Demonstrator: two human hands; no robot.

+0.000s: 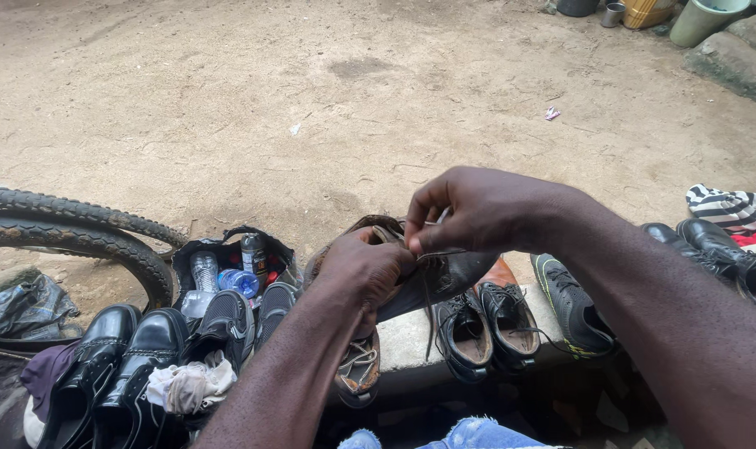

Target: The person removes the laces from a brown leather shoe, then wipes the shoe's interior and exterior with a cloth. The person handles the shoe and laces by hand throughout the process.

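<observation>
A worn brown-grey shoe [444, 278] is held up over a row of shoes, sole side toward the ground. My left hand [363, 268] grips its near side. My right hand [478, 208] is above the shoe with thumb and fingers pinched on a thin thread or needle at the shoe's edge. A dark lace hangs down from the shoe. Part of the shoe is hidden behind both hands.
Black dress shoes [112, 357], sneakers [228, 320] and more shoes [511, 320] line a concrete ledge. A black bag [228, 254] holds water bottles and a can. Bicycle tyres [79, 229] lie left. Striped cloth [731, 206] lies right. Sandy ground stretches ahead, with containers [702, 17] at far right.
</observation>
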